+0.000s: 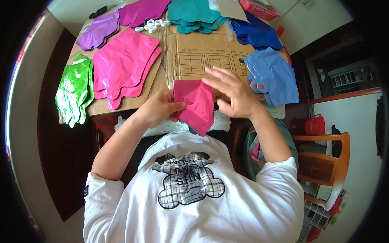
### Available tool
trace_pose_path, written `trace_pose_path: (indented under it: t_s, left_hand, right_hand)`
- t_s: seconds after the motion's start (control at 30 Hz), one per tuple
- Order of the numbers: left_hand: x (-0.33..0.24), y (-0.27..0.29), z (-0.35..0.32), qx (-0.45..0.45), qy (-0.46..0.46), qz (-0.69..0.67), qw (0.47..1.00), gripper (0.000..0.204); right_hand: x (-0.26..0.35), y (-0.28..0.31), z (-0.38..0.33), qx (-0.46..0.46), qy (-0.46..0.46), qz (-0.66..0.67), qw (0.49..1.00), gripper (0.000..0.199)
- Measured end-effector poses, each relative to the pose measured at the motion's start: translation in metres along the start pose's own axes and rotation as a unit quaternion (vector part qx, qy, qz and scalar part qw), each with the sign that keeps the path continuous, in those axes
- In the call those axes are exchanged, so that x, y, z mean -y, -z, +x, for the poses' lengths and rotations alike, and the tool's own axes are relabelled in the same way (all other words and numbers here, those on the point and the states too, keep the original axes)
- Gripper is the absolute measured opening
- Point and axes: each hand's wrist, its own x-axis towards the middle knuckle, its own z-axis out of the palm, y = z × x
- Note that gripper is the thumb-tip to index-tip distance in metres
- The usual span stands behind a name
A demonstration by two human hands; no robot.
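- Behind the person's right side, a wooden chair (343, 162) stands near a red bucket (315, 124).
- Flattened cardboard (172, 60) covers the table, with printed boxes on its bare middle.
- The pink foil piece (196, 95) is held up in front of the chest, near the table's close edge.
- The left hand (160, 108) pinches its left side, thumb on top, fingers behind.
- The right hand (239, 95) is spread open by its upper right corner, gripping nothing visible; whether the fingertips touch, I cannot tell.
- Handling it well probably means keeping that left pinch firm but light and smoothing with flat right fingers, since thin foil likely creases or slips easily.
- Around the cardboard lie large pink sheets (121, 56), green sheets (75, 89), light-blue sheets (275, 75) and small white rings (152, 28).
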Motion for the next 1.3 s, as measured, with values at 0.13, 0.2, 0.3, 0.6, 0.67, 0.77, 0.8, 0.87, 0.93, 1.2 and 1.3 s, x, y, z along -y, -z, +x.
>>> trace_pose_path:
  t_s: [0.13,0.2,0.3,0.6,0.67,0.77,0.8,0.87,0.93,1.2,1.3]
  left_hand:
    - [0.021,0.000,0.001,-0.004,-0.009,0.008,1.000,0.016]
    - [0.027,0.000,0.001,-0.003,-0.026,0.002,1.000,0.017]
    - [0.029,-0.004,0.000,-0.022,-0.032,-0.051,0.998,0.018]
    - [0.021,0.001,-0.055,-0.252,-0.260,0.444,0.820,0.053]
    - [0.014,-0.003,-0.046,-0.214,-0.372,0.572,0.699,0.057]
    - [0.029,0.007,-0.021,-0.150,-0.471,0.615,0.615,0.057]
    - [0.039,0.013,-0.009,-0.138,-0.501,0.614,0.594,0.055]
    - [0.041,0.016,0.000,-0.135,-0.546,0.575,0.595,0.045]
    - [0.026,0.013,-0.005,-0.149,-0.492,0.479,0.712,0.036]
    - [-0.028,0.003,-0.013,-0.039,-0.210,0.021,0.977,0.018]
    - [-0.028,-0.007,-0.023,-0.026,-0.149,-0.099,0.983,0.014]
  right_hand:
    - [0.016,-0.025,-0.024,0.106,0.024,-0.062,0.992,0.081]
    - [0.006,-0.042,-0.026,0.044,0.064,-0.113,0.991,0.068]
    - [0.003,-0.054,-0.025,-0.029,0.093,-0.158,0.983,0.041]
    - [0.001,-0.064,-0.019,-0.079,0.118,-0.182,0.973,0.030]
    - [0.002,-0.063,-0.017,-0.083,0.120,-0.180,0.973,0.029]
    - [0.002,-0.062,-0.015,-0.094,0.116,-0.162,0.975,0.028]
    - [0.001,-0.063,-0.014,-0.100,0.110,-0.153,0.977,0.028]
    - [0.002,-0.056,-0.009,-0.099,0.095,-0.102,0.985,0.025]
    - [0.003,-0.043,-0.003,-0.092,0.035,0.023,0.995,0.021]
    - [0.032,0.000,0.017,-0.012,-0.268,0.644,0.716,0.025]
    - [0.031,-0.005,0.010,0.002,-0.265,0.676,0.688,0.024]
